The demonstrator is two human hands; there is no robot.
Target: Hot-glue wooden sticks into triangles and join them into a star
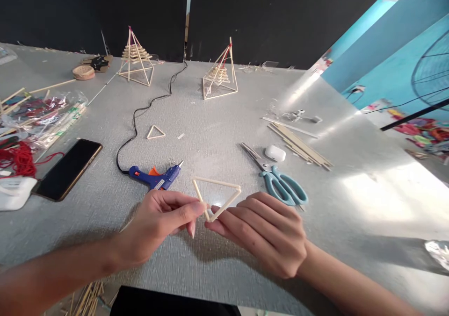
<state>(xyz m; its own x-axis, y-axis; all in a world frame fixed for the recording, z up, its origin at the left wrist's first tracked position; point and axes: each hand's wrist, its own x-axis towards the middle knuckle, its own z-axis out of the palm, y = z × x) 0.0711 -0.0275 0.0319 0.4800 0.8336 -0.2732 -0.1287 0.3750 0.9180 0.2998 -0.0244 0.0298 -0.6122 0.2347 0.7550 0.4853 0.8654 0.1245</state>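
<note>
Grey worktable [217, 133] w/ a black wall behind. Nearest: left hand [159, 222] and right hand [266, 234], both pinched on the near corner of a stick triangle [217, 197], held just above the surface. Looks like the joint-setting step; next calls for steady pressure, corner kept aligned. Just beyond: blue glue gun [156, 176], teal scissors [280, 183]. Far back: two stick pyramids [136, 59].

The stick triangle [217, 195] was pale cream against the grey, speckled table [210, 119]. The glue gun [154, 177] was blue with an orange trigger and a black cord [140, 115]. The scissors [280, 183] had teal handles, the phone [68, 168] was black, and the string [19, 159] was red.
</note>
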